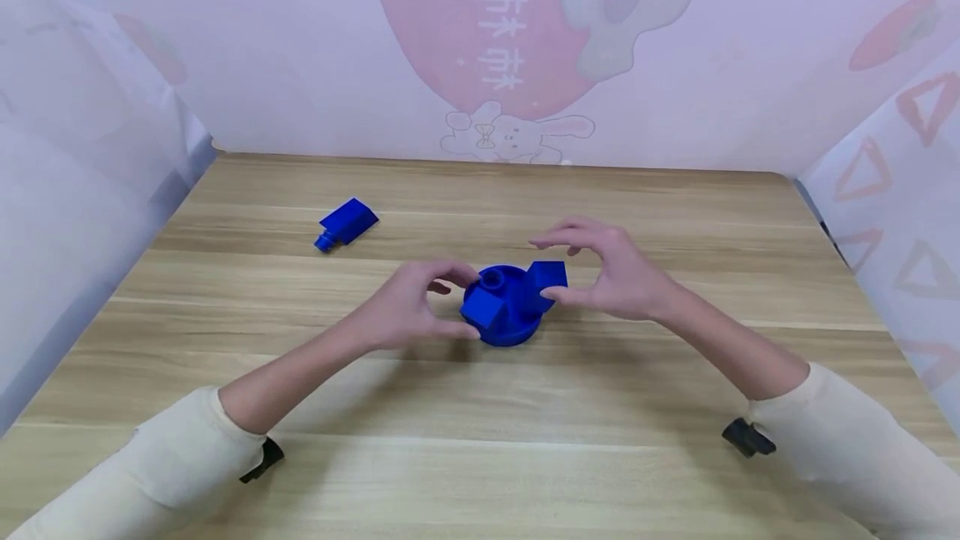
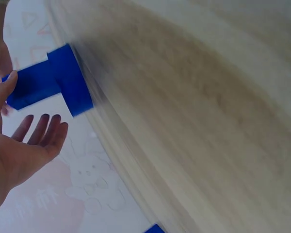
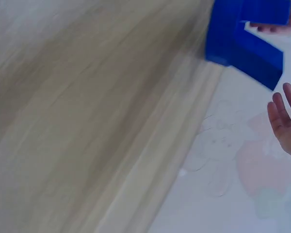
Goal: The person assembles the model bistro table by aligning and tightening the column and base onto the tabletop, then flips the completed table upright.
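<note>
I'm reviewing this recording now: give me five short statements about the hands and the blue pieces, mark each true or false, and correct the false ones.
1. A blue angular block rises from the round blue rimmed dish, left of a second blue angular block. True.
2. A third blue block with a narrow round neck lies on the wood-grain table. True.
3. All three blocks are in the dish. False: only two are; the third lies outside it.
4. The right hand is at the second block, fingers spread. True.
5. The left hand rests on the third block. False: it is at the first block.
</note>
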Demonstrator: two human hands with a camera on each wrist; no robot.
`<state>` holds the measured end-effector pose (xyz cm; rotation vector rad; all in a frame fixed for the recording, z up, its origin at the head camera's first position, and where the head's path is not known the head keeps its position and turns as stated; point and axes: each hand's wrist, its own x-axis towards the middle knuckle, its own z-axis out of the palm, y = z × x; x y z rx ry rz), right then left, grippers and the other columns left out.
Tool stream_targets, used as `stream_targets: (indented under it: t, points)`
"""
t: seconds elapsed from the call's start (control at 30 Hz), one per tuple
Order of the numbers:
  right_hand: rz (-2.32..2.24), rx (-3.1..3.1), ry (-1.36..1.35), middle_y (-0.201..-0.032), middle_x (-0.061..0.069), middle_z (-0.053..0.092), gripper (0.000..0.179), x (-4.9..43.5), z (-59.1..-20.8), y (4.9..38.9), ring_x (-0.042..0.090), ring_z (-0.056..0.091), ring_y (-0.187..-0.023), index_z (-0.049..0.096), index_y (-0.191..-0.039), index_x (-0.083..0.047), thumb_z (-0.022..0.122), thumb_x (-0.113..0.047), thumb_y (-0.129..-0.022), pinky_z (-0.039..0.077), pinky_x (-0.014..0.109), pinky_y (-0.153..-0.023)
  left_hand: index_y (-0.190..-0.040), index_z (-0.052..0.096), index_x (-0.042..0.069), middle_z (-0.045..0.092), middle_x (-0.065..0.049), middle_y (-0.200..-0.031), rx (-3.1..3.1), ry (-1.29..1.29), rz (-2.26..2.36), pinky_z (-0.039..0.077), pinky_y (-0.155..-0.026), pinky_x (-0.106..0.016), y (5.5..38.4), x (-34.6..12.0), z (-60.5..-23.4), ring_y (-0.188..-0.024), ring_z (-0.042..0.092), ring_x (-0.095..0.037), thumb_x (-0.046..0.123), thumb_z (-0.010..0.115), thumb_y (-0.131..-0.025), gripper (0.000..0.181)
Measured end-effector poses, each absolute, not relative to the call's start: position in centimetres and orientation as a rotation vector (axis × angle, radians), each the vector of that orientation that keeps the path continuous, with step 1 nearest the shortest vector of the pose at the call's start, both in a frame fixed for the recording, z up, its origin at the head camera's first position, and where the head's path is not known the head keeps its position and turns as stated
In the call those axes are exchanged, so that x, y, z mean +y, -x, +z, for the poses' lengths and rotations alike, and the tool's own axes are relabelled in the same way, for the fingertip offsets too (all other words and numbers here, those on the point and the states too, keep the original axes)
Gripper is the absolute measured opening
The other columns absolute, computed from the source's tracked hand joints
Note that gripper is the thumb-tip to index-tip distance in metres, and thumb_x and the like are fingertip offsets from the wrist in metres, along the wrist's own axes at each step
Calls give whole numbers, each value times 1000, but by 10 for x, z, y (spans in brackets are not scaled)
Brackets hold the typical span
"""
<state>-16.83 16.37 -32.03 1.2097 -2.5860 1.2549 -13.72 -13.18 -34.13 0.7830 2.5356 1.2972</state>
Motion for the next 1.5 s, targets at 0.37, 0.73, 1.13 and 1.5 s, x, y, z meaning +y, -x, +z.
stream_targets:
  t: [0.37,0.73,1.13,1.5]
  points:
    - [1157,-2438,-1427,-102,7,74,42,133,-311,143,22,70,-89,75,-118,-1,88,-8,-79,60,34,-73,-133,61,-8,66,-25,-131,2532,-797,1313,52,-101,-55,156,-152,-343,-122,62,-42,2,90,-78,62]
    - [808,-2746,-1302,-124,13,71,57,101,-316,126,28,70,-110,68,-130,1,87,-30,-86,60,40,-92,-133,59,-10,64,-28,-131,2824,-626,1058,49,-103,-58,184,-180,-344,-123,59,-43,6,83,-87,54]
    - [747,-2777,-1317,-120,13,72,43,100,-321,133,27,69,-113,71,-127,0,81,-17,-89,59,40,-94,-129,60,-13,62,-32,-126,3003,-551,918,47,-102,-56,210,-212,-343,-116,59,-46,4,83,-86,52]
    - [1027,-2829,-1462,-126,11,71,41,135,-316,153,27,65,-117,72,-124,-2,68,13,-86,58,43,-95,-125,61,-13,62,-34,-123,3230,-649,529,49,-95,-65,223,-240,-354,-117,58,-51,3,78,-85,46]
